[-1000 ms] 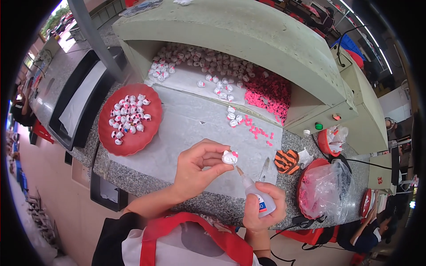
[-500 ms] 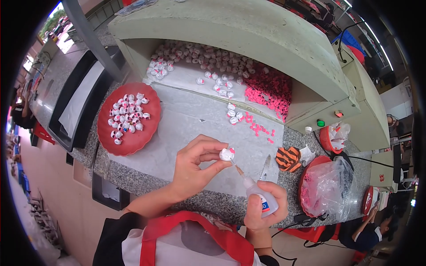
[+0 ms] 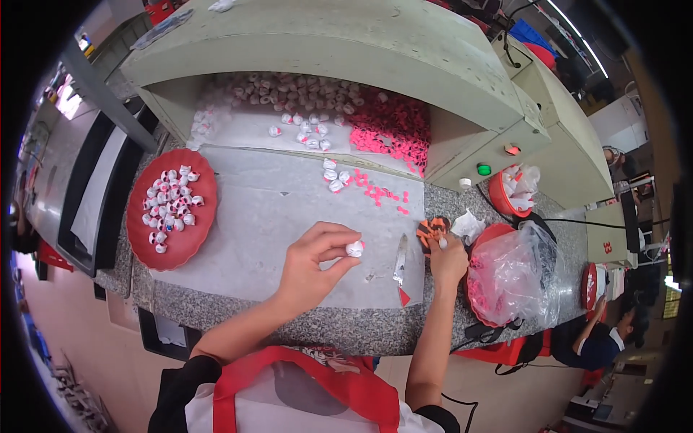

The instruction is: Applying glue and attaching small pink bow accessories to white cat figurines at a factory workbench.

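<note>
On the grey speckled tabletop (image 3: 303,325) a small white bead-like piece (image 3: 354,249), judged light, hard and slippery, is pinched by the left hand (image 3: 314,263) fingers, while the right hand (image 3: 447,261) fingers close on orange bits (image 3: 433,231).

Clear plastic bag (image 3: 516,270) (crumpled) in red bowl (image 3: 485,238) at right; white label on grey cabinet (image 3: 605,247) beyond.

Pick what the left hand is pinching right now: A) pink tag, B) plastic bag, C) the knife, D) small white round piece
D. The left hand pinches a small white round piece at its fingertips above the grey mat; the knife lies on the mat beside it, untouched, and the right hand reaches to the small orange dish.
</note>
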